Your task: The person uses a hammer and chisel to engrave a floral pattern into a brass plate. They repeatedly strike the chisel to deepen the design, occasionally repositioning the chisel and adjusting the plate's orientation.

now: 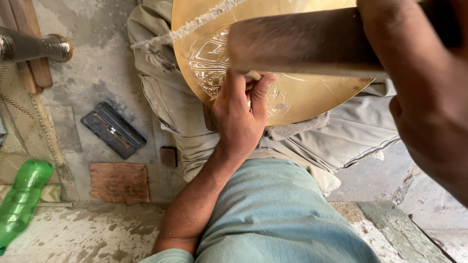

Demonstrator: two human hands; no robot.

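Note:
A round brass plate [312, 97] with engraved leaf patterns rests on my lap, over grey-beige cloth. My left hand [241, 117] presses on the plate's lower part, fingers pinched around a small engraving tool [253, 76] whose tip touches the metal. My right hand [426, 97] fills the right side, close to the camera. It grips a wooden mallet [302, 44], which shows blurred across the plate just above my left hand. A frayed rope [195, 24] runs over the plate's upper left edge.
On the concrete floor to the left lie a black flat case [113, 129], a reddish tile piece [119, 182], a small brown block [168, 157] and a green plastic bottle [22, 199]. A metal cylinder [34, 46] lies at upper left.

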